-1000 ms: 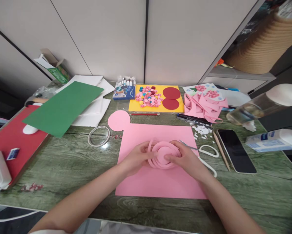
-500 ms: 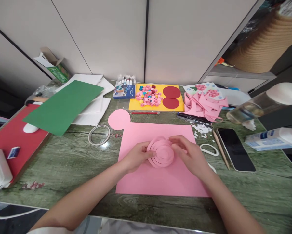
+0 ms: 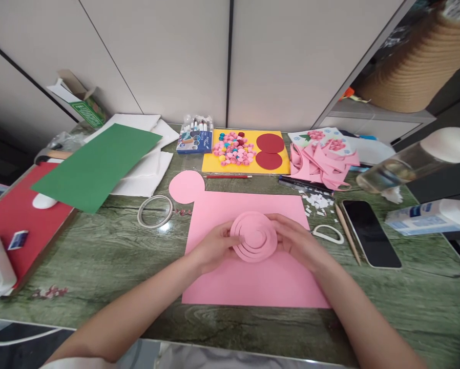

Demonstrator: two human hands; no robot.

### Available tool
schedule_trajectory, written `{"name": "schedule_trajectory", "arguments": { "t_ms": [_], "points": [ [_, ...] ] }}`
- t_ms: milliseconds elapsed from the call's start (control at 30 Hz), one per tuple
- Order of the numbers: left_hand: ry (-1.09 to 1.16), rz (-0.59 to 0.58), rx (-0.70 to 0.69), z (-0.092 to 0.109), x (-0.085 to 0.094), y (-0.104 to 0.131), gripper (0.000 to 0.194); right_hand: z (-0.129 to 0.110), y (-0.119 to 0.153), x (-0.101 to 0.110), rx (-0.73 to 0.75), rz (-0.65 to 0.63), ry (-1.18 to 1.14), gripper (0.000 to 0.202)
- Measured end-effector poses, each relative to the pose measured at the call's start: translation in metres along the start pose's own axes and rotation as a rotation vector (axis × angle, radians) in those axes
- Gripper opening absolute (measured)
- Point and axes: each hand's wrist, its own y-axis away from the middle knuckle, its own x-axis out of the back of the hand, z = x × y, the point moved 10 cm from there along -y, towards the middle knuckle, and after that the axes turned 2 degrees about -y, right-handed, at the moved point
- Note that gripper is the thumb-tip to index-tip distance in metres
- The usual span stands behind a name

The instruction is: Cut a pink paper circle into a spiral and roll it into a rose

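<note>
A round pink paper spiral [image 3: 254,237], cut in rings, is held between both hands above a pink sheet [image 3: 253,287]. My left hand [image 3: 215,247] pinches its left edge, thumb on top. On the opposite side my right hand [image 3: 296,240] grips the right edge, its fingers partly behind the paper. A flat pink circle [image 3: 187,187] lies at the sheet's upper left corner. White scissors handles [image 3: 328,234] show to the right, partly covered by the right hand and sheet.
Behind are a yellow sheet [image 3: 230,168] with small pompoms and two red circles, a marker box [image 3: 194,141] and pink scraps [image 3: 322,164]. A tape roll [image 3: 155,211] and green sheet [image 3: 99,166] lie left; a phone [image 3: 371,234] and bottles stand or lie right.
My right hand has closed on the spiral's right edge. The spiral's rings now lie flatter and closer together. The view has shifted slightly.
</note>
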Motion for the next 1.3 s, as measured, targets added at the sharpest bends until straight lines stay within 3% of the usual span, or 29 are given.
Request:
{"name": "schedule_trajectory", "arguments": {
  "t_ms": [167, 333, 567, 700, 833, 900, 967, 1033, 1167, 1300],
  "points": [
    [-0.012, -0.015, -0.02, 0.004, -0.005, 0.001, 0.044, -0.012, -0.006, 0.023, 0.19, 0.142, 0.312, 0.036],
    [-0.155, 0.031, -0.042, 0.015, 0.003, 0.003, 0.048, -0.013, -0.006, 0.029, 0.227, 0.226, 0.488, 0.034],
    [-0.694, 0.198, -0.161, 0.037, 0.028, 0.01, 0.053, -0.019, -0.003, 0.032, 0.259, 0.255, 0.562, 0.034],
    [-1.047, 0.251, -0.189, 0.05, 0.025, 0.019, 0.045, -0.027, 0.003, 0.029, 0.304, 0.264, 0.698, 0.033],
    [-1.445, 0.339, -0.329, 0.063, 0.008, 0.029, 0.039, -0.051, 0.02, 0.021, 0.502, 0.421, 1.11, 0.038],
    [-1.522, 0.227, -0.393, 0.053, -0.008, 0.029, 0.041, -0.055, 0.025, 0.012, 0.58, 0.446, 1.28, 0.043],
    [-1.54, 0.047, -0.414, 0.032, -0.023, 0.028, 0.048, -0.049, 0.023, 0.001, 0.603, 0.384, 1.385, 0.046],
    [-1.538, -0.034, -0.397, 0.015, -0.029, 0.026, 0.061, -0.038, 0.018, -0.01, 0.6, 0.289, 1.481, 0.047],
    [-1.499, -0.008, -0.358, -0.001, -0.03, 0.025, 0.069, -0.013, 0.007, -0.025, 0.545, 0.113, 1.68, 0.049],
    [-1.473, 0.03, -0.367, -0.002, -0.035, 0.027, 0.069, -0.008, 0.003, -0.025, 0.518, 0.089, 1.771, 0.05]
  ]
}}
